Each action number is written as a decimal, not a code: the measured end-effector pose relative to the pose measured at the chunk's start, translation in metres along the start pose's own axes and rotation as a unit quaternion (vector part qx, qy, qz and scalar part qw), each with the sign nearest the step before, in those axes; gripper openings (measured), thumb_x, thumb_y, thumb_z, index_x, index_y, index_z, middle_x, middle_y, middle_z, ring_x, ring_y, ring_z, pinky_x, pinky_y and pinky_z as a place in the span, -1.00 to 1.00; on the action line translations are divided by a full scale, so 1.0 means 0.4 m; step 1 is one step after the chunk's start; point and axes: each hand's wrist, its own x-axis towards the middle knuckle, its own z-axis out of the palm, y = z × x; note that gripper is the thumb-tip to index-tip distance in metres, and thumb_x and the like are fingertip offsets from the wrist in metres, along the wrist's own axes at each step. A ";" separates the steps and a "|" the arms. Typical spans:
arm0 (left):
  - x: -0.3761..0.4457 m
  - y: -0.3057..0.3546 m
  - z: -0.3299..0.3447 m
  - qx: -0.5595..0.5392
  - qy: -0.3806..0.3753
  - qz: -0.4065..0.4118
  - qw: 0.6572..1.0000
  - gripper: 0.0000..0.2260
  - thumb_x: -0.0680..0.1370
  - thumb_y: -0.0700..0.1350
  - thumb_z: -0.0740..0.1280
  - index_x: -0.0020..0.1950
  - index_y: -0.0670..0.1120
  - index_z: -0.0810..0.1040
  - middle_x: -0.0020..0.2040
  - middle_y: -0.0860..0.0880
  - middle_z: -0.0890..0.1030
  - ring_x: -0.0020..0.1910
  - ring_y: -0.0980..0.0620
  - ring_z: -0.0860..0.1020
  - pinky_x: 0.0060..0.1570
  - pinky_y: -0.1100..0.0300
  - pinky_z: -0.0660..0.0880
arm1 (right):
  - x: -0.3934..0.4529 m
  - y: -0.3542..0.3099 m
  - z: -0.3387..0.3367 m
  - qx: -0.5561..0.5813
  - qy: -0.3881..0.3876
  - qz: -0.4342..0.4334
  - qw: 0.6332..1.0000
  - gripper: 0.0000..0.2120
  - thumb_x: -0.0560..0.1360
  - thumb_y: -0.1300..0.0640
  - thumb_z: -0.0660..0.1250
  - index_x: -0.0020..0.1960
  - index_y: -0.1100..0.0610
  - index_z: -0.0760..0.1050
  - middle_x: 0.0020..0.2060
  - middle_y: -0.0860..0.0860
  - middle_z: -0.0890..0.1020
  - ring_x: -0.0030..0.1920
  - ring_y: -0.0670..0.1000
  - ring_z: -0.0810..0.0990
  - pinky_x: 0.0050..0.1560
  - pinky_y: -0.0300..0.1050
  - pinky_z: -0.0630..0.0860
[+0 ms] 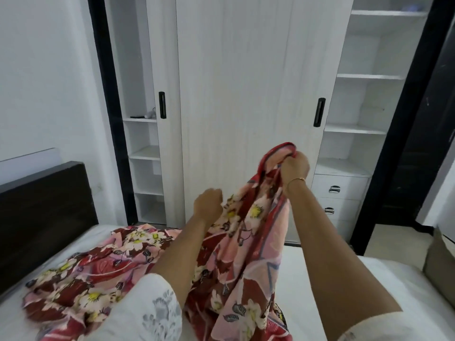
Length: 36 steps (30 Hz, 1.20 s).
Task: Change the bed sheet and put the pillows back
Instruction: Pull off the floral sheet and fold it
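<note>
A red and pink floral bed sheet (248,242) lies bunched on the white bare mattress (307,271), with part of it lifted into the air. My right hand (294,166) grips its red-bordered edge, raised high in front of the wardrobe. Lower and to the left, my left hand (208,203) is curled on a fold of the same sheet. The rest of the sheet spreads crumpled toward the left (81,274), near the headboard. No pillows are in view.
A dark wooden headboard (41,212) stands at the left. Behind the bed is a white wardrobe (246,94) with sliding doors, open shelves and drawers (337,190). A brown cardboard box (440,262) sits at the right edge.
</note>
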 end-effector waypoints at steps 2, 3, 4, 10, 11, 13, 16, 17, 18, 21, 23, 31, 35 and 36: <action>-0.018 -0.010 0.041 -0.059 -0.002 -0.021 0.998 -0.79 0.48 -0.23 0.26 0.11 -0.15 0.50 0.05 -0.11 0.55 0.01 -0.09 0.53 -0.03 0.15 0.42 | 0.039 -0.002 -0.040 0.057 0.028 0.017 0.998 -0.73 0.45 0.36 0.06 -0.35 0.16 0.38 -0.38 0.03 0.45 -0.29 0.06 0.40 -0.28 -0.11 0.33; -0.023 0.005 0.056 -0.103 0.002 -0.001 0.995 -0.75 0.49 -0.15 0.32 0.16 -0.12 0.49 0.06 -0.08 0.54 -0.01 -0.06 0.54 -0.02 0.16 0.43 | 0.048 -0.006 -0.056 0.054 0.023 0.009 0.998 -0.71 0.44 0.37 0.06 -0.40 0.12 0.32 -0.43 0.01 0.40 -0.36 0.03 0.36 -0.34 -0.12 0.30; -0.024 0.036 0.065 -0.147 0.002 0.025 0.989 -0.66 0.48 -0.05 0.37 0.21 -0.09 0.46 0.07 -0.04 0.53 -0.02 -0.03 0.55 0.00 0.16 0.45 | 0.053 -0.009 -0.068 0.040 0.015 -0.004 0.999 -0.70 0.43 0.36 0.07 -0.43 0.10 0.28 -0.47 -0.01 0.36 -0.40 0.00 0.32 -0.37 -0.13 0.25; 0.017 0.217 0.100 -0.089 0.011 0.035 0.995 -0.70 0.54 0.00 0.26 0.22 -0.09 0.46 0.07 -0.08 0.56 0.03 -0.11 0.56 -0.03 0.08 0.47 | 0.052 -0.001 -0.120 0.051 0.037 -0.030 0.998 -0.65 0.45 0.30 0.14 -0.48 0.08 0.24 -0.51 -0.01 0.33 -0.39 0.00 0.32 -0.35 -0.11 0.22; 0.020 0.224 0.113 -0.077 0.029 0.010 0.997 -0.76 0.55 -0.06 0.21 0.18 -0.12 0.46 0.05 -0.10 0.57 0.03 -0.13 0.57 -0.04 0.06 0.47 | 0.056 0.001 -0.137 0.063 0.062 -0.023 0.996 -0.64 0.46 0.29 0.13 -0.48 0.08 0.23 -0.51 -0.02 0.33 -0.37 0.00 0.32 -0.34 -0.10 0.22; 0.018 0.203 0.147 -0.069 0.037 -0.038 0.996 -0.80 0.56 -0.10 0.19 0.12 -0.17 0.43 0.02 -0.13 0.57 0.01 -0.16 0.57 -0.09 0.06 0.46 | 0.069 0.010 -0.179 0.058 0.111 -0.009 0.992 -0.64 0.48 0.28 0.11 -0.48 0.07 0.24 -0.49 -0.03 0.34 -0.36 0.00 0.34 -0.33 -0.09 0.24; 0.000 0.111 0.193 -0.021 0.036 -0.090 0.995 -0.71 0.53 -0.07 0.31 0.16 -0.19 0.39 0.09 -0.17 0.50 0.05 -0.14 0.51 -0.08 0.10 0.46 | 0.090 0.037 -0.255 0.067 0.200 0.016 0.977 -0.65 0.53 0.21 0.10 -0.43 0.08 0.35 -0.39 0.01 0.47 -0.27 0.05 0.47 -0.30 -0.10 0.34; -0.004 0.076 0.197 -0.009 0.052 -0.113 0.992 -0.68 0.50 -0.07 0.34 0.17 -0.20 0.39 0.13 -0.21 0.46 0.07 -0.18 0.47 -0.07 0.06 0.46 | 0.099 0.049 -0.274 0.076 0.223 0.029 0.971 -0.66 0.55 0.17 0.09 -0.38 0.11 0.40 -0.33 0.05 0.52 -0.23 0.06 0.51 -0.28 -0.11 0.39; -0.003 0.052 0.195 -0.030 0.075 -0.136 0.987 -0.69 0.50 -0.12 0.33 0.16 -0.22 0.40 0.15 -0.26 0.42 0.08 -0.24 0.44 -0.08 0.00 0.45 | 0.109 0.060 -0.288 0.085 0.238 0.044 0.967 -0.67 0.56 0.13 0.08 -0.32 0.12 0.46 -0.28 0.07 0.56 -0.21 0.07 0.54 -0.25 -0.10 0.45; 0.046 0.071 0.132 -0.152 0.068 -0.177 0.970 -0.68 0.55 -0.14 0.25 0.22 -0.29 0.34 0.19 -0.33 0.36 0.09 -0.34 0.43 -0.08 -0.05 0.44 | 0.130 0.083 -0.279 0.051 0.214 0.101 0.970 -0.65 0.58 -0.01 0.05 -0.14 0.16 0.51 -0.19 0.11 0.56 -0.09 0.14 0.59 -0.05 -0.01 0.54; 0.096 0.156 0.040 -0.277 0.056 -0.212 0.936 -0.59 0.56 -0.11 0.25 0.32 -0.29 0.26 0.26 -0.29 0.40 0.17 -0.28 0.46 0.03 0.00 0.46 | 0.133 0.087 -0.252 0.019 0.167 0.158 0.973 -0.60 0.55 -0.06 0.14 0.17 0.25 0.42 0.02 0.20 0.51 0.14 0.19 0.52 0.13 0.02 0.46; 0.139 0.459 -0.199 -0.247 -0.004 0.175 0.953 -0.63 0.43 -0.29 0.24 0.22 -0.11 0.35 -0.04 -0.13 0.50 -0.13 0.02 0.54 -0.17 0.17 0.46 | 0.120 0.050 -0.159 0.135 0.047 0.054 0.988 -0.70 0.34 0.29 0.22 0.02 0.04 0.34 0.09 0.19 0.49 -0.11 0.07 0.46 -0.12 0.00 0.47; 0.101 0.441 -0.093 -0.201 -0.184 0.190 0.943 -0.66 0.26 -0.23 0.25 0.02 -0.16 0.38 -0.08 -0.09 0.46 -0.11 -0.12 0.48 -0.25 0.08 0.42 | 0.074 0.053 -0.149 0.123 0.004 0.023 0.992 -0.76 0.38 0.37 0.19 -0.03 0.11 0.37 -0.24 0.02 0.44 -0.26 0.02 0.44 -0.24 -0.07 0.42; 0.091 0.439 -0.075 -0.228 -0.187 0.180 0.938 -0.66 0.22 -0.20 0.23 -0.01 -0.17 0.39 -0.13 -0.08 0.48 -0.14 -0.11 0.49 -0.26 0.07 0.42 | 0.065 0.059 -0.152 0.126 -0.006 0.022 0.992 -0.77 0.39 0.38 0.17 -0.05 0.11 0.38 -0.28 0.01 0.42 -0.30 0.01 0.43 -0.30 -0.11 0.40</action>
